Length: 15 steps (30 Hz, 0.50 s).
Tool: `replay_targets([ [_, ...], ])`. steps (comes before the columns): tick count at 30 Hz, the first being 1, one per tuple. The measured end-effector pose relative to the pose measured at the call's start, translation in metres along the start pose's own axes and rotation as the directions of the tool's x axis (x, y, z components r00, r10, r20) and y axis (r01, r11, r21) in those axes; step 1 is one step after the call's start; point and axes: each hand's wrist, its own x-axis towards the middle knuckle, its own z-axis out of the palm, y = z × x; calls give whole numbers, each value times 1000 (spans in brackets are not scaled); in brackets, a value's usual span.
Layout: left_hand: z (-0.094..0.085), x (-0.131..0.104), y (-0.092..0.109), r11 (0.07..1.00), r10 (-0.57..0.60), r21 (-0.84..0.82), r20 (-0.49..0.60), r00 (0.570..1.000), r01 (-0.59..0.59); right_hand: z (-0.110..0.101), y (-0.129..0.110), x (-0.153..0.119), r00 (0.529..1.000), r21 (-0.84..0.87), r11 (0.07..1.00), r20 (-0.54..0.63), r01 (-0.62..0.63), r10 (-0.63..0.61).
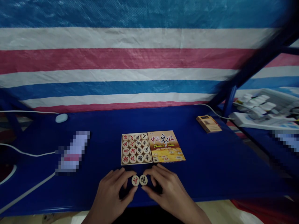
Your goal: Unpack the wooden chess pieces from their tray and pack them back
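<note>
Near the front edge of the blue table, my left hand [114, 189] pinches a round chess piece with a red character [135, 180] between thumb and index finger. Beside it, my right hand [167, 186] grips a piece with a black character [143, 180] the same way. The two pieces touch or nearly touch, faces up. Just beyond my hands lies an open white-edged box [121, 149] filled with rows of pieces, red characters mostly on the left and black on the right. Against its right side rests the Chinese chess lid [166, 146], printed in brown and yellow.
A blurred-out phone [74, 152] and white cables lie on the left of the blue table [105, 121], with a small pale case [61, 118] behind. A cigarette-style box [208, 123] sits back right. A tray of white items [266, 105] stands far right, beyond a blue frame.
</note>
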Motion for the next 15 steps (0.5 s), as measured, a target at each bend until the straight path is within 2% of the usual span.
replay_targets([
  [8, -1, 2, 0, 997, -36, -64, 38, 999, 38, 0, -1, 1, 1000, -14, 1000, 1, -10, 10],
  [12, -1, 1, 2, 998, -33, -51, 24, 999, 34, -1, -5, 0, 1000, -8, 1000, -7, 9, -9],
  [15, -5, 1, 7, 993, -22, -113, 0, 1000, 21, -4, -10, -1, 998, 43, 999, -49, 32, -30],
])
